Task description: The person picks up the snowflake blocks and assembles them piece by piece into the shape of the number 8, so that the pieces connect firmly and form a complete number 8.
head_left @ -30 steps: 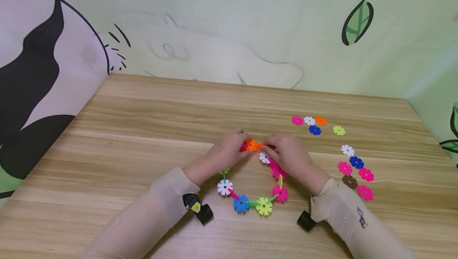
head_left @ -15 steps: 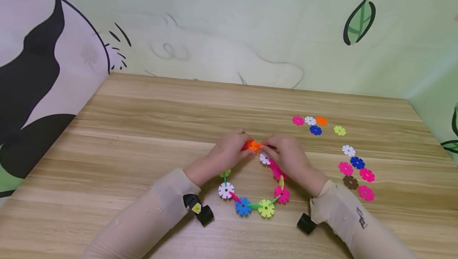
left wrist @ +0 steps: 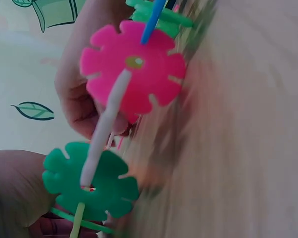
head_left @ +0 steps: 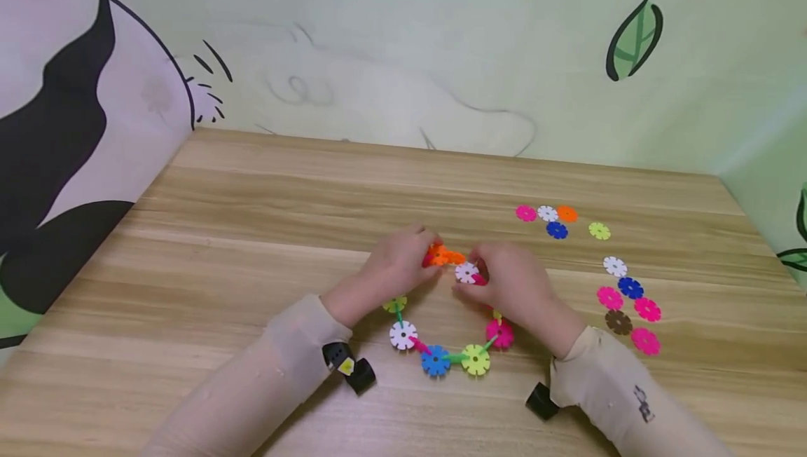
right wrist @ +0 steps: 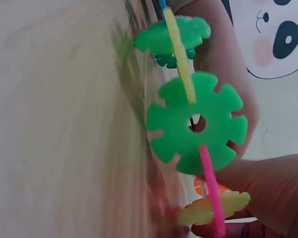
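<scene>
Notched plastic discs, slotted edge to edge, form a chain looped between both hands. My left hand (head_left: 403,261) grips the chain's far left part, where orange discs (head_left: 444,255) stick out past the fingertips. Close to their right, my right hand (head_left: 513,278) pinches the far right part by a white disc (head_left: 466,273) and a pink one beside it. Nearer me hang or lie a white disc (head_left: 403,335), a blue disc (head_left: 436,360), a yellow-green disc (head_left: 476,359) and a pink disc (head_left: 499,333). The left wrist view shows a pink disc (left wrist: 154,74) close up.
Loose discs lie flat on the wooden table (head_left: 252,198) to the right: a group with an orange disc (head_left: 567,214) at the back, a lone yellow-green disc (head_left: 599,231), and a nearer group around a brown disc (head_left: 618,322). A painted wall (head_left: 403,57) stands behind the table.
My right fingers have left the orange discs and moved down onto the white disc. The near part of the chain has shifted slightly right. The left hand keeps its grip.
</scene>
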`<action>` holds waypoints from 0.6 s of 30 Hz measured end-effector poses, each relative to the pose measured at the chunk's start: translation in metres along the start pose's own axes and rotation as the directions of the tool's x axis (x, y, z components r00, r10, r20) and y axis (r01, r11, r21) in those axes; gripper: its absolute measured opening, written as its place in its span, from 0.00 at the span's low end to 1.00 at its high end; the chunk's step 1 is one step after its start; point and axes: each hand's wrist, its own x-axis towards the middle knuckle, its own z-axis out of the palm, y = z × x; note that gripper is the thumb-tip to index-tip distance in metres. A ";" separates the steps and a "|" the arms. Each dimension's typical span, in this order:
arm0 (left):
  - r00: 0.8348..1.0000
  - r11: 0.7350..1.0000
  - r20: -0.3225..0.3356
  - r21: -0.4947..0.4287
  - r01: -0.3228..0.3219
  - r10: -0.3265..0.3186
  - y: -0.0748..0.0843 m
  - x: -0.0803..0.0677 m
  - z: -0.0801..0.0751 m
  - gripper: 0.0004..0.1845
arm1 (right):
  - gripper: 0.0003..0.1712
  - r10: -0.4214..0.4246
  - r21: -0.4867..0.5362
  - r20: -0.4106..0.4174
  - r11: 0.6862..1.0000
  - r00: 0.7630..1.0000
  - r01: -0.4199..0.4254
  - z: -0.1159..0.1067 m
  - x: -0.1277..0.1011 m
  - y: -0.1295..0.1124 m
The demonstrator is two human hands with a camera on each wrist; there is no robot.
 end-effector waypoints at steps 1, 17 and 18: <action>1.000 1.000 0.007 0.013 0.002 -0.002 -0.001 0.000 -0.001 0.20 | 0.21 -0.004 -0.016 0.000 1.000 1.000 0.004 0.000 -0.001 -0.001; 0.965 0.966 -0.043 0.005 -0.257 0.257 -0.008 0.003 -0.001 0.12 | 0.20 -0.056 -0.037 -0.053 0.998 0.997 0.054 0.003 -0.004 0.000; 0.962 0.963 -0.055 -0.004 -0.268 0.268 -0.008 0.002 0.000 0.11 | 0.20 -0.059 -0.036 -0.057 0.998 0.997 0.057 0.003 -0.004 0.000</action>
